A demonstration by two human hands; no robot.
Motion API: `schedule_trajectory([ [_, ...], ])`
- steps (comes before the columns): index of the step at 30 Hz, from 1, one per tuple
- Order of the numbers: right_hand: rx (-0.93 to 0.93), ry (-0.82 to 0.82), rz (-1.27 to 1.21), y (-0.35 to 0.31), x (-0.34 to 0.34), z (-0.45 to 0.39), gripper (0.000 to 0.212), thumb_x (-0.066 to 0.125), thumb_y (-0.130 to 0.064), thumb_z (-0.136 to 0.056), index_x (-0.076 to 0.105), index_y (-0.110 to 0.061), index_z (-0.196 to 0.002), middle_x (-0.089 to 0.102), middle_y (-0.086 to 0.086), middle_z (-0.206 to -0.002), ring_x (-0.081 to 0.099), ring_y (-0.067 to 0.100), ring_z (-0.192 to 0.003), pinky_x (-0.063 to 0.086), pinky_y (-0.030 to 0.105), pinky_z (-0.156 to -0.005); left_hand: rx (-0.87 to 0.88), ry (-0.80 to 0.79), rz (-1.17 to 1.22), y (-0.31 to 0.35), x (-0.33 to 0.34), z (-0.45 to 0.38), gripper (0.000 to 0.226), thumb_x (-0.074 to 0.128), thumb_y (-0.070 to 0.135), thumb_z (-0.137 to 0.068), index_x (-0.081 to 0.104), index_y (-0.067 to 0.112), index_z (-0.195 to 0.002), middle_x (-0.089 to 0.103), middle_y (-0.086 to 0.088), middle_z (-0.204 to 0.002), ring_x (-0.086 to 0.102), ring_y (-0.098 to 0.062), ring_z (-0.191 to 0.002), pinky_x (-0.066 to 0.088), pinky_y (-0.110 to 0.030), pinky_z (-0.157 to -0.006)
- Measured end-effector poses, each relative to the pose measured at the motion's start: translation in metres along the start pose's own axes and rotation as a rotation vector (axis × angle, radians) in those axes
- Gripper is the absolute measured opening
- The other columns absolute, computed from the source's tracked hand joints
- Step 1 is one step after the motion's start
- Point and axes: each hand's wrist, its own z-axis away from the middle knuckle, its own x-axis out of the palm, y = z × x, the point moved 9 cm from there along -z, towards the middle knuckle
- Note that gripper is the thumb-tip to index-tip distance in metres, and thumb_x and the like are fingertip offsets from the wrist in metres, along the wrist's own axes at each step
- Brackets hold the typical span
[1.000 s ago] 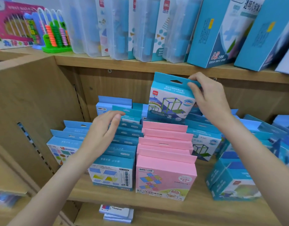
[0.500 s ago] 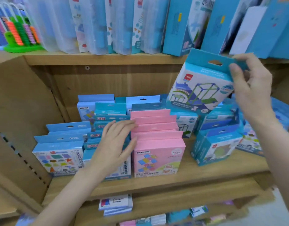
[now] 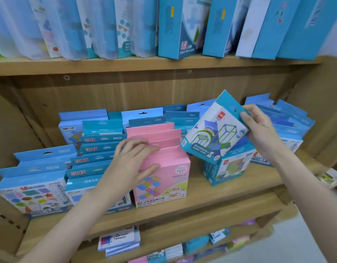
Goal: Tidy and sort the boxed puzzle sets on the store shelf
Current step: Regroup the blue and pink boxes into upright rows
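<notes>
Since the earlier frame your right hand [image 3: 262, 133] has carried the white-and-teal cardboard puzzle box with the green and blue frame picture [image 3: 214, 131] lower and tilted it further, so it now hangs just above the teal boxes at the front right of the shelf [image 3: 225, 168]. You pinch it by its teal hanging tab, fingers and thumb curled on the upper right corner. Your left hand [image 3: 132, 164] has slid rightward onto the row of pink cardboard puzzle boxes [image 3: 160, 179]; its fingers lie straight across the tops of the front boxes and the thumb presses the front face, grasping nothing.

Left of the pink row stand blue-topped boxes with coloured shape prints [image 3: 31, 194], in stepped rows running back to the wooden rear panel. More blue boxes [image 3: 289, 120] lean at the far right. You work at a light wooden store shelf [image 3: 211, 198]; the board above [image 3: 145, 63] carries upright translucent plastic cases [image 3: 69, 29] and tall teal cartons [image 3: 175, 29]. Below, a lower shelf holds small flat packets [image 3: 119, 241], blurred.
</notes>
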Motion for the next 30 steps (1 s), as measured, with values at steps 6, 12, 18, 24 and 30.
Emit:
schedule_trajectory([
  [6, 0.026, 0.024, 0.099, 0.01, -0.004, -0.011, 0.017, 0.041, -0.018, -0.097, 0.052, -0.025, -0.088, 0.067, -0.012, -0.07, 0.059, 0.001, -0.058, 0.044, 0.015, -0.045, 0.001, 0.012, -0.012, 0.001, -0.001, 0.0, 0.05, 0.038, 0.053, -0.087, 0.06, 0.019, -0.116, 0.063, 0.005, -0.106, 0.042, -0.012, -0.113, 0.019, -0.032, -0.102],
  [12, 0.004, -0.022, 0.135, 0.007, -0.002, -0.014, 0.017, 0.041, -0.018, -0.097, 0.053, -0.026, -0.089, 0.068, -0.014, -0.08, 0.063, 0.003, -0.069, 0.048, 0.016, -0.05, -0.015, 0.0, 0.002, -0.001, 0.0, 0.0, 0.048, 0.04, 0.052, -0.086, 0.06, 0.02, -0.115, 0.063, 0.007, -0.105, 0.043, -0.013, -0.113, 0.013, -0.024, -0.104],
  [18, -0.032, 0.001, 0.161, 0.003, -0.009, -0.013, 0.02, 0.04, -0.018, -0.098, 0.054, -0.029, -0.087, 0.067, -0.015, -0.08, 0.062, 0.003, -0.067, 0.047, 0.016, -0.049, -0.029, -0.003, 0.003, -0.002, 0.0, 0.0, 0.048, 0.04, 0.052, -0.086, 0.059, 0.02, -0.117, 0.062, 0.005, -0.108, 0.042, -0.012, -0.113, 0.015, -0.024, -0.103],
  [24, -0.109, -0.018, 0.287, -0.014, -0.007, -0.014, 0.025, 0.04, -0.014, -0.098, 0.053, -0.033, -0.086, 0.062, -0.003, -0.089, 0.058, 0.002, -0.07, 0.041, 0.011, -0.048, -0.018, -0.025, -0.02, -0.003, 0.0, -0.002, 0.05, 0.037, 0.052, -0.088, 0.058, 0.017, -0.118, 0.062, 0.002, -0.109, 0.04, -0.012, -0.114, 0.017, -0.027, -0.101],
  [30, -0.162, -0.089, 0.389, -0.009, 0.003, -0.012, 0.016, 0.041, -0.012, -0.098, 0.053, -0.022, -0.092, 0.059, -0.014, -0.081, 0.054, -0.003, -0.068, 0.043, 0.015, -0.055, -0.019, -0.04, -0.041, -0.004, 0.0, 0.001, 0.053, 0.032, 0.054, -0.09, 0.057, 0.016, -0.117, 0.062, -0.002, -0.111, 0.04, -0.014, -0.115, 0.018, -0.028, -0.102],
])
